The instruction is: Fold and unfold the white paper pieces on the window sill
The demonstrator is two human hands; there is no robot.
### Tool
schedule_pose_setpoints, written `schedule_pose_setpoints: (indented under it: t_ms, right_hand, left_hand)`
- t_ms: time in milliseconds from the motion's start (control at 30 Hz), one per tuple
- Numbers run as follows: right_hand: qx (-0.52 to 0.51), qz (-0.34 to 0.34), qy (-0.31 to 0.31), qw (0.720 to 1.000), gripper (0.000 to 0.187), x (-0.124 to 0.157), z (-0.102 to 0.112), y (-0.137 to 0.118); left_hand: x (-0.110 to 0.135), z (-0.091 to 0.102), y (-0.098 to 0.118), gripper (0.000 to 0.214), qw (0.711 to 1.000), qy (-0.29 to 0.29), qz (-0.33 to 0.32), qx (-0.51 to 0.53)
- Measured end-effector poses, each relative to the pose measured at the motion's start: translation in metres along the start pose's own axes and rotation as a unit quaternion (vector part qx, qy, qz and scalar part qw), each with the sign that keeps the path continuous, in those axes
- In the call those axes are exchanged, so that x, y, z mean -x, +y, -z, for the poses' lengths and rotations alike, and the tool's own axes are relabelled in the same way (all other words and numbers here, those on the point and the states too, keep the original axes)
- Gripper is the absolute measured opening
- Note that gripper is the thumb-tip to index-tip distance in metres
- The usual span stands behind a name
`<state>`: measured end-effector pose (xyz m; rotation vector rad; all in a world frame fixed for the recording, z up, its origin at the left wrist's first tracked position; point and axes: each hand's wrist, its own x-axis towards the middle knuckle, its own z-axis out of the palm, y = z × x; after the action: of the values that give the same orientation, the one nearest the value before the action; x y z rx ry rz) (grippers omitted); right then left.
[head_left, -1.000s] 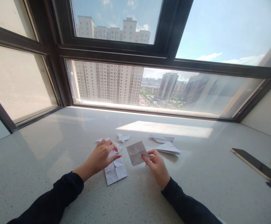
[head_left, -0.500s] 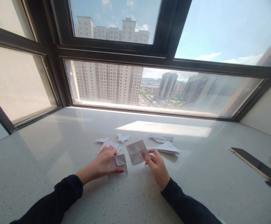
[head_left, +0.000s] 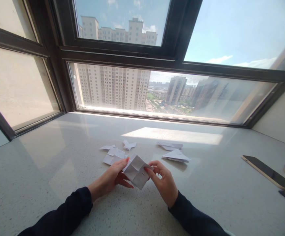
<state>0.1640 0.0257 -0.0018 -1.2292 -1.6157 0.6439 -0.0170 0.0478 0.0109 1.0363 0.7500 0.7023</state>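
A folded white paper square (head_left: pixel 137 172), turned like a diamond and marked with creases, is held above the counter between both hands. My left hand (head_left: pixel 113 177) has its thumb at the paper's upper left edge and its fingers below and behind it. My right hand (head_left: pixel 164 180) pinches the right corner between thumb and fingers. Whether a second sheet lies behind this one I cannot tell. Just beyond my left hand, another folded paper (head_left: pixel 113 156) lies on the counter, partly covered by the hand and the held paper.
A small folded paper piece (head_left: pixel 130 145) and a flat folded one (head_left: pixel 107 147) lie farther back. Two pointed paper folds (head_left: pixel 169 145) (head_left: pixel 176 155) rest to the right. A phone-like tablet (head_left: pixel 270 172) lies at the far right of the speckled counter (head_left: pixel 206 196), below the window.
The separate paper squares in my two hands have given way to one visible square between them. My left hand has shifted right and turned, uncovering the paper behind it. The right-hand paper has come lower.
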Motion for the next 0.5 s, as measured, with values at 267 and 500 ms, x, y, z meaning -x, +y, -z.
schedule_pose_setpoints:
  t_ms: [267, 500]
  right_hand:
    - [-0.083, -0.019, 0.028, 0.996, 0.024, -0.0038, 0.0046, -0.0011]
    - [-0.033, -0.027, 0.002, 0.999, 0.028, -0.0028, 0.0020, 0.0020]
  left_hand:
    - [-0.0025, -0.0002, -0.0080, 0.031, 0.995, 0.028, -0.037, 0.086]
    - [0.0013, -0.0041, -0.0060, 0.037, 0.996, -0.059, -0.045, 0.057]
